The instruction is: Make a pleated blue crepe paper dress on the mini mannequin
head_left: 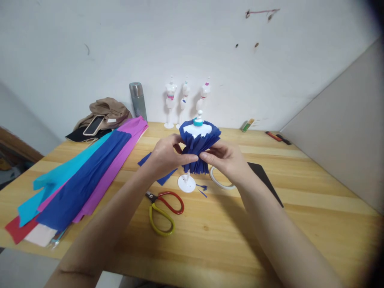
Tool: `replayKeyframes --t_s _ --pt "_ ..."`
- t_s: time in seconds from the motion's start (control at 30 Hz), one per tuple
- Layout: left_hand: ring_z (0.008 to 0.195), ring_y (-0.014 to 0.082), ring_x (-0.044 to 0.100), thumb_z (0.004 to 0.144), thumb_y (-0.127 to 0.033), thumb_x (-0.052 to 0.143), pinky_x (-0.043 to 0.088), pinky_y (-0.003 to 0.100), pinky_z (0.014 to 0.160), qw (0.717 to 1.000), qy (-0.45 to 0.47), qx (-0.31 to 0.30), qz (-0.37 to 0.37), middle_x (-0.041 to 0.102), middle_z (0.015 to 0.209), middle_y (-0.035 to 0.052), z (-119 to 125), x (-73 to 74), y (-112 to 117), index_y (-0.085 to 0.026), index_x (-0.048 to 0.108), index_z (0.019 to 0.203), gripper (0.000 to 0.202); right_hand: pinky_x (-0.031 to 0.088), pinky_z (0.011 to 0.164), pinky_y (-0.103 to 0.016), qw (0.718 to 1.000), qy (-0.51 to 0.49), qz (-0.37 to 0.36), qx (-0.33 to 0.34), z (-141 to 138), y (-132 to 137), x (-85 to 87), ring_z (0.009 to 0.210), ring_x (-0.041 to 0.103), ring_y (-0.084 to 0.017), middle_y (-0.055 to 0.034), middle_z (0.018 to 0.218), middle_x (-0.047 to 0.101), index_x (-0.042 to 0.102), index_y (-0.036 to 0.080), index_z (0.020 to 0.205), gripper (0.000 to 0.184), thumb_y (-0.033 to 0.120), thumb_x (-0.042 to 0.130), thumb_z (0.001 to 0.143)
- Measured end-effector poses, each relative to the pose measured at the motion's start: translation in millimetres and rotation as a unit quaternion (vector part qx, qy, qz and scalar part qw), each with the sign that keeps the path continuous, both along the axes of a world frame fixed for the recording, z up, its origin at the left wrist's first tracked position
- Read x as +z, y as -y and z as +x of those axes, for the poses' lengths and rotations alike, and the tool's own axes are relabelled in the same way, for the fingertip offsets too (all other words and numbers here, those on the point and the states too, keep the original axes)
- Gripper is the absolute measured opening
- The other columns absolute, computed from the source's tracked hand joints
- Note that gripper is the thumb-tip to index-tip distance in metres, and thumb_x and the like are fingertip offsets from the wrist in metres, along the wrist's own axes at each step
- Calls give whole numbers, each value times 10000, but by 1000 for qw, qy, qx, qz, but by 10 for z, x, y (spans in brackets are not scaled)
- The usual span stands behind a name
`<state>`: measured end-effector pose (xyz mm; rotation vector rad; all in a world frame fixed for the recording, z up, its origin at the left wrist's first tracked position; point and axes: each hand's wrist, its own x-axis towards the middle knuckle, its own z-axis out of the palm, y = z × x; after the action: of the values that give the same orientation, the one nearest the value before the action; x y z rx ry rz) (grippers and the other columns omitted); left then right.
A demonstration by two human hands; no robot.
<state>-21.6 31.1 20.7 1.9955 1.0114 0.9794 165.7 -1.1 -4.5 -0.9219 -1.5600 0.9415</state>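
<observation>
A small white mannequin [198, 130] stands upright on a round white base [186, 183], with a teal band around its neck. Dark blue crepe paper [195, 146] is wrapped around its body like a pleated dress, flaring out above and below the waist. My left hand [168, 156] closes on the paper from the left, its thumb pressed on the waist. From the other side, my right hand [223, 158] pinches the same waist, its thumb beside the left one. The other fingers of both hands are partly hidden behind the dress.
Scissors [162, 212] with red and yellow handles lie in front. A tape roll [220, 180] and a black flat board [264, 180] are at right. Coloured crepe sheets [87, 180] cover the left. Behind stand three small mannequins [171, 96] and a flask [138, 100].
</observation>
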Motion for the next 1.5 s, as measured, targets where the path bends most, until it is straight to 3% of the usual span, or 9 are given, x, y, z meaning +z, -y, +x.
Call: replayKeyframes --t_s 0.17,0.3,0.37,0.47,0.57,0.8,0.93,1.13,1.5 --pt "675 126 587 664 -279 772 498 246 598 999 -30 20 12 679 807 23 -12 29 17 -164 705 898 269 559 808 -412 1000 14 18 -12 24 -2 16 860 687 -227 -39 970 753 747 259 968 258 420 746 766" --pt "834 165 640 648 -277 801 543 256 631 995 30 53 76 651 1170 104 -81 77 60 -192 620 1217 603 552 818 -429 999 26 20 -10 29 15 52 892 690 -246 -46 975 753 752 263 988 246 390 732 779" --pt "1019 223 637 640 -287 821 573 298 725 987 56 59 141 537 1370 145 -106 109 111 -216 541 1327 745 549 821 -428 999 37 17 -4 26 26 71 925 689 -255 -50 1013 750 747 262 1002 245 374 722 786" --pt "1288 308 504 678 -314 818 523 424 965 970 37 43 238 428 1488 140 -95 143 205 -239 572 1285 659 546 830 -428 998 54 11 4 25 38 96 944 686 -254 -60 1071 742 729 248 1043 280 359 713 786" --pt "1389 330 398 727 -317 790 413 492 1096 957 17 48 287 435 1487 128 -28 160 279 -241 628 1174 481 533 861 -433 997 71 11 7 28 45 119 973 680 -252 -65 1065 742 720 240 1053 277 337 702 794" --pt "1440 345 311 707 -248 795 391 485 1108 952 10 56 300 410 1511 108 170 280 323 -228 666 1034 352 518 844 -428 997 77 30 -1 14 45 142 978 663 -254 -76 1084 723 704 230 1042 258 328 679 804" --pt "1416 341 351 718 -199 767 399 490 1095 952 6 62 301 409 1517 93 228 301 318 -221 678 956 255 509 827 -407 996 79 40 -9 -17 61 141 959 658 -249 -76 1039 718 692 211 1059 287 312 689 791" --pt "1362 310 444 717 -189 752 419 488 1083 955 32 85 283 484 1459 117 237 263 291 -212 650 988 291 520 810 -417 997 72 10 -23 -67 85 124 982 653 -262 -79 1036 715 679 208 1035 270 291 692 778" --pt "1284 294 530 707 -106 713 469 481 1030 960 40 86 264 570 1374 113 262 254 282 -193 609 722 136 527 769 -403 996 76 36 -39 -102 63 69 941 653 -253 -64 993 715 689 223 971 222 255 688 751"
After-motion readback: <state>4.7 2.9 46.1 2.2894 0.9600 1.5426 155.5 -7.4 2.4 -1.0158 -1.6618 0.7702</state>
